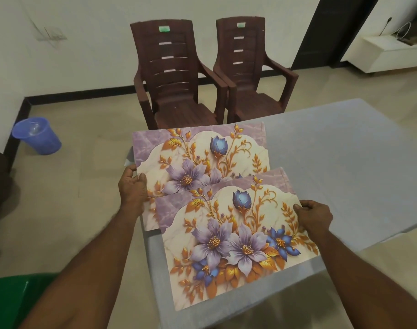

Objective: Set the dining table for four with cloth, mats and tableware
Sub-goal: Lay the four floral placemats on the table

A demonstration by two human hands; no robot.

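Near mat (238,248) lying on cloth-covered tabletop (345,162), overlapping far mat (200,157). Left hand (132,188) grip pinching far mat's edge; right hand (315,217) grip pinching near mat's right edge. Advice: sliding mats apart, squaring each to tabletop edge, smoothing flat.

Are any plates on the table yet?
No, the table holds only its cloth and two floral mats, which overlap.

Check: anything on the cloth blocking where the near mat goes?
Nothing visible. The near floral mat, held by the left hand and right hand, overlaps the far floral mat; the grey tablecloth to the right is bare.
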